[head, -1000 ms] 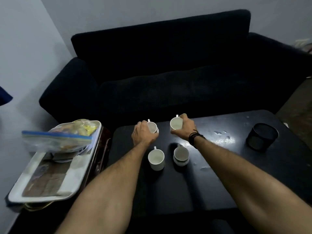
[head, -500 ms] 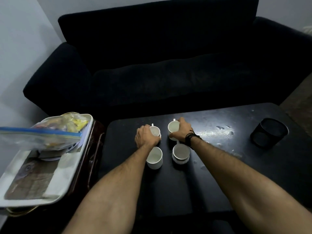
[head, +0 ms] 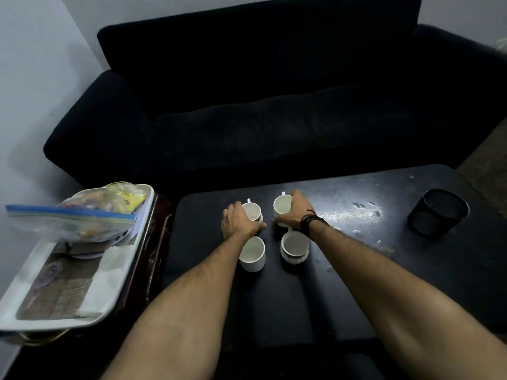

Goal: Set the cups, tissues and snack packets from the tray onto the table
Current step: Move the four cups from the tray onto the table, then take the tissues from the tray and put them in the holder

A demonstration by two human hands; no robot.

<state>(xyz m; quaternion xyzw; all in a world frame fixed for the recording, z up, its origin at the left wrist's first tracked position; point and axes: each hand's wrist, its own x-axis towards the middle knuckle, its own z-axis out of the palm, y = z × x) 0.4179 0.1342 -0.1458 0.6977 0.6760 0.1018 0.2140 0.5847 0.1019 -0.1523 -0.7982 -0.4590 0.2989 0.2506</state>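
Observation:
Several white cups stand in a tight square on the black table (head: 356,270). My left hand (head: 237,222) wraps the far-left cup (head: 253,210), which rests on the table top. My right hand (head: 295,212) grips the far-right cup (head: 282,204), also down on the table. Two more cups stand free nearer to me: the near-left cup (head: 252,253) and the near-right cup (head: 295,246). At the left a white tray (head: 90,292) holds a clear zip bag (head: 68,220) and yellow snack packets (head: 126,197).
A black mesh holder (head: 437,212) stands at the table's right side. A black sofa (head: 274,111) runs behind the table. The tray lies on a dark wooden stand (head: 153,242) beside the table's left edge. Wet spots glint on the table right of the cups.
Both hands have lowered their cups onto the table behind the two nearer cups and still hold them. The camera has tilted and shifted a little.

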